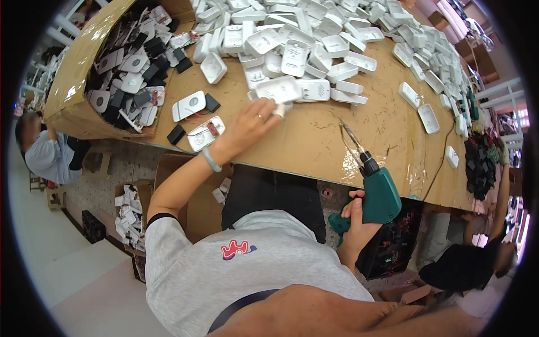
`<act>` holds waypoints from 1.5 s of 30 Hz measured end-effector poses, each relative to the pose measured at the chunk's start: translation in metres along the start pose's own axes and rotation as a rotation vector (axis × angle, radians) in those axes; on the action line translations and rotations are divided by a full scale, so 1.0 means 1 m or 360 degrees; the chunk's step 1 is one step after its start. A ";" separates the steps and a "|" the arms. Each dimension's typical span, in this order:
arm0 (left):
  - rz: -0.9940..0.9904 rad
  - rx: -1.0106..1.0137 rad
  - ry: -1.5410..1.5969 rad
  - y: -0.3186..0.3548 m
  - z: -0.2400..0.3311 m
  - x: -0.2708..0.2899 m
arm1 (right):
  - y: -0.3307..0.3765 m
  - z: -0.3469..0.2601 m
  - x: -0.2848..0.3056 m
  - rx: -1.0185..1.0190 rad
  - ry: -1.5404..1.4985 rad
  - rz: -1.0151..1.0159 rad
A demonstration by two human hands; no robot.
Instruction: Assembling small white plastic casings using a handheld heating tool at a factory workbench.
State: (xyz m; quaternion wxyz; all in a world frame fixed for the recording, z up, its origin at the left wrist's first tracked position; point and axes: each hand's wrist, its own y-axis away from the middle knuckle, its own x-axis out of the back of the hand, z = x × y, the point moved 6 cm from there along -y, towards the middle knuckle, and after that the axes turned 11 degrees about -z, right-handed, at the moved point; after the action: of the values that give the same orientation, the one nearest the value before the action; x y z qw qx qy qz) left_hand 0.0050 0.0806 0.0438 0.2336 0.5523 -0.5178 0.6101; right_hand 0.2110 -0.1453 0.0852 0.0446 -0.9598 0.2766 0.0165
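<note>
My left hand (252, 124), with a ring and a white wrap on one finger, reaches to the front edge of the pile. Its fingers are closed on the near edge of a white plastic casing (278, 90), a shallow open shell. My right hand (356, 223) grips a green soldering gun (380, 194) by its handle at the table's front edge. The tool's metal tip and thin feed tube point up and away over the cardboard top. Left of my left forearm lie a white cover (189, 105) and a second one with a small red board (206, 133), beside black blocks.
Many white casings (295, 56) are heaped across the back of the cardboard-covered table (303, 140). A cardboard box (70, 84) at left holds covers, black blocks and wires. Single casings (428, 118) and a cable lie right. Other people (48, 151) sit at both sides.
</note>
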 end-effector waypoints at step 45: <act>0.0488 0.1988 0.0736 0.125 -0.066 0.040 | 0.001 0.003 -0.026 -0.0087 0.0034 -0.0147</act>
State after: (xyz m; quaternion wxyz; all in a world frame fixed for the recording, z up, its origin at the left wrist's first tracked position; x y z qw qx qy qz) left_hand -0.1415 0.0833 0.0434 -0.1134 0.3593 -0.0778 0.9230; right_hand 0.1885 -0.1323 0.0833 0.0160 -0.9725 0.2320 0.0116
